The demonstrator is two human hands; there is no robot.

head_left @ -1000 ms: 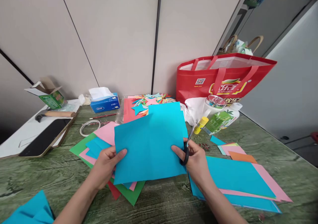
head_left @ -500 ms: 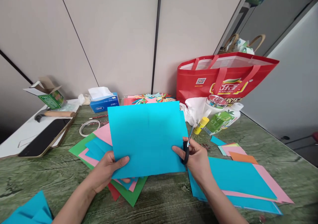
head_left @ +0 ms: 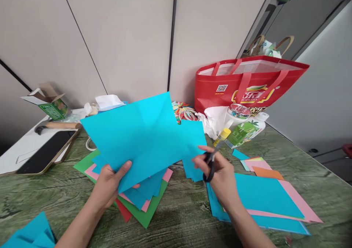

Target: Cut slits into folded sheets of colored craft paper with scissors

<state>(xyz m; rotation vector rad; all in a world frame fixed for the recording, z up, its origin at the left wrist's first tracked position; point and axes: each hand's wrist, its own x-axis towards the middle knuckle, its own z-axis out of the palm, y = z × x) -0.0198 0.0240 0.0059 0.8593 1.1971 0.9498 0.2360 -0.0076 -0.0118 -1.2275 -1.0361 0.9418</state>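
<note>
A large blue sheet of paper [head_left: 137, 138] is pinched at its lower left corner by my left hand [head_left: 111, 182], thumb on the near face. The sheet is tilted, its right end raised. My right hand [head_left: 220, 171] is closed around black-handled scissors [head_left: 210, 165], whose blades point up and right, away from the sheet. Just left of the right hand, more blue paper [head_left: 194, 134] lies on the table. Beneath the held sheet is a pile of blue and pink paper on a green sheet [head_left: 155, 207]. The held sheet hides part of that pile.
Blue and pink sheets [head_left: 269, 196] lie at right, with small paper strips [head_left: 258, 164] behind them. A yellow glue stick [head_left: 222, 137], a white jar [head_left: 238, 116] and a red bag [head_left: 214, 83] stand behind. At left are a phone [head_left: 46, 152], a hammer [head_left: 59, 125] and folded blue paper [head_left: 33, 233].
The blue sheet has swung left and tilted in my left hand. My right hand has let go of its right edge and keeps the scissors. Blue paper behind is uncovered.
</note>
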